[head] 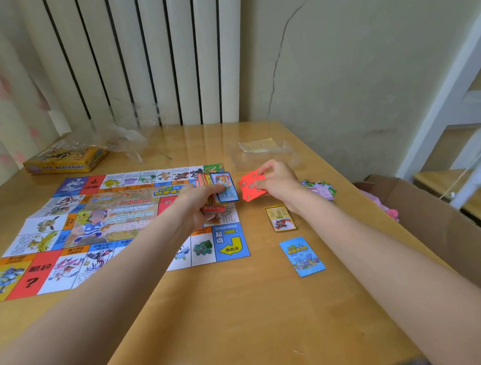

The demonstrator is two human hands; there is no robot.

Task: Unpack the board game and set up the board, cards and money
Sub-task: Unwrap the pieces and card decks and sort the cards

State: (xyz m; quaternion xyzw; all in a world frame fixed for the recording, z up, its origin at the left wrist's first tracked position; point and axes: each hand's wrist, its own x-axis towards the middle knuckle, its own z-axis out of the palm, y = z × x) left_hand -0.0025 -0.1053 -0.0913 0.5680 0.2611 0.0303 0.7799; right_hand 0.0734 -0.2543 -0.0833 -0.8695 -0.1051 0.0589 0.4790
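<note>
- Stack of cards [220, 190], centre of the frame: gripped in the left hand [199, 203], fingers curled under it and thumb across the top; the uppermost card is blue-bordered with a picture and small print too fine to read.
- Red card [250, 186], just right of the stack: pinched between thumb and fingertips of the right hand [277, 179]; it carries pale characters, not legible.
- Board [106, 226], left half of the frame: a flat paper sheet on the table [226, 315], ringed with creature squares; the blue corner square reads "2000" beside a yellow arrow, and a red square at lower left shows "?".
- Yellow-bordered card [281, 218] and blue card [302, 257], right of the board: lying apart on the table.
- Paper money [321, 188], partly behind the right wrist.
- Yellow game box [64, 159], upper left, with clear plastic wrap [121, 138] beside it.
</note>
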